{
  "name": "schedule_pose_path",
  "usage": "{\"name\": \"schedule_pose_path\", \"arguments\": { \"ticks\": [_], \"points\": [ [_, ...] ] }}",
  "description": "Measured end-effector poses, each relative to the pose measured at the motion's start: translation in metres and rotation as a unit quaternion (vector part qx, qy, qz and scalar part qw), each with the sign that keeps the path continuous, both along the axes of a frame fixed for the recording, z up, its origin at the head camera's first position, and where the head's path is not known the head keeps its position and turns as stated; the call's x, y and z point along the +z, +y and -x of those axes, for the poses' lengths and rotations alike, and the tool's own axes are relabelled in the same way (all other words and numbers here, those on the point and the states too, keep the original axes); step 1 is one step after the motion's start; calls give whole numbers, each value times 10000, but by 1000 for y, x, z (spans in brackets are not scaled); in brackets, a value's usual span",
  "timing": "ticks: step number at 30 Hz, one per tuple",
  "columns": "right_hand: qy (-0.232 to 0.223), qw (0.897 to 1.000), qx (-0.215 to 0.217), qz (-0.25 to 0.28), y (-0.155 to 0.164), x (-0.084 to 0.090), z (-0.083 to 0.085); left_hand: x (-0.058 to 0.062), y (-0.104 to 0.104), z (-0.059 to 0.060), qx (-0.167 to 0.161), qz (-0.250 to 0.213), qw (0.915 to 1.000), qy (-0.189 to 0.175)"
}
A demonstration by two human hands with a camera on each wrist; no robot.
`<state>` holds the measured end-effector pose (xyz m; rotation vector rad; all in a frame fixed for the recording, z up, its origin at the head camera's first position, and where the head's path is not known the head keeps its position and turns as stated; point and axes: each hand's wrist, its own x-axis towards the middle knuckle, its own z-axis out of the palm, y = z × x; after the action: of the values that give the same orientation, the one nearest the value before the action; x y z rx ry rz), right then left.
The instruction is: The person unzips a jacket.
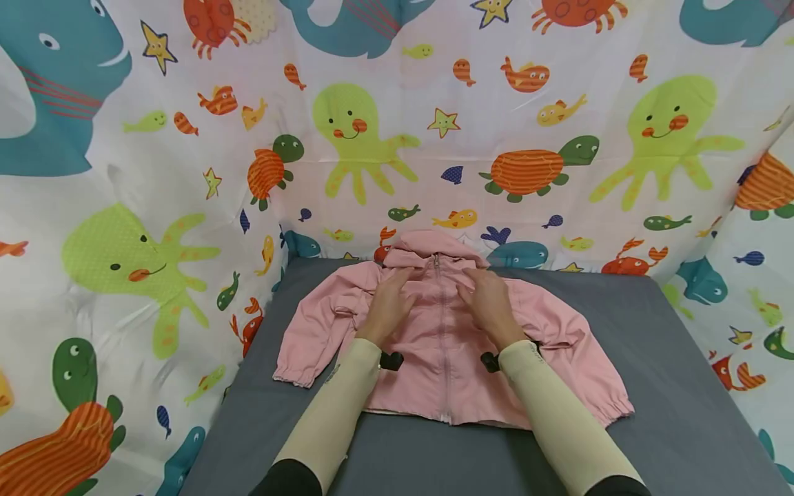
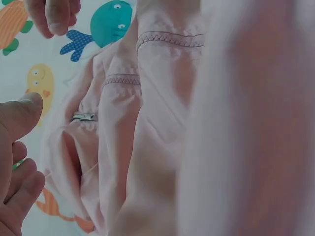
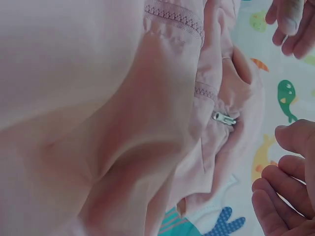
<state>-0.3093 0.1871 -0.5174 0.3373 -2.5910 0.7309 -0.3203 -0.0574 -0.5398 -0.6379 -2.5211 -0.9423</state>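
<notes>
Under both hands, a small pink hooded jacket (image 1: 443,337) lies front-up and zipped on a grey table top (image 1: 670,386), its hood toward the printed sea-creature curtain (image 1: 372,138) at the far edge. The left hand (image 1: 387,306) rests flat on the chest panel just left of the zipper (image 1: 442,324), fingers straight and relaxed, their tips pointing toward the collar and holding nothing. The right hand (image 1: 490,303) lies the same way just right of the zipper, fingers extended and loose on the cloth, with no fold of fabric pinched between them. Between the two sets of fingertips runs the zipper line, ending at the metal zipper pull (image 3: 224,118) near the neck opening; the right wrist view shows that pull just beyond the fingers, and the left wrist view shows it too (image 2: 83,117), past the thumb. Outward from each hand the sleeves spread sideways, the left sleeve (image 1: 310,344) bent with its gathered cuff toward the near edge, the right sleeve (image 1: 589,372) reaching out to its elastic cuff. Both forearms wear cream sleeves (image 1: 558,420).
</notes>
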Motion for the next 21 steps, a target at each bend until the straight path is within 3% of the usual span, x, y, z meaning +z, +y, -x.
{"name": "schedule_pose_path", "arguments": {
  "ticks": [7,11,14,21],
  "points": [
    [146,9999,42,-18,-8,-7,28,-4,14,32,22,29,9999,-152],
    [169,9998,-32,101,-13,-14,39,-8,23,48,-70,60,9999,-63],
    [83,9998,-35,158,-19,-21,45,-11,27,57,-155,-9,9999,-62],
    [-136,9996,-143,198,-32,-30,53,-15,34,76,-136,316,9990,-283]
  ]
}}
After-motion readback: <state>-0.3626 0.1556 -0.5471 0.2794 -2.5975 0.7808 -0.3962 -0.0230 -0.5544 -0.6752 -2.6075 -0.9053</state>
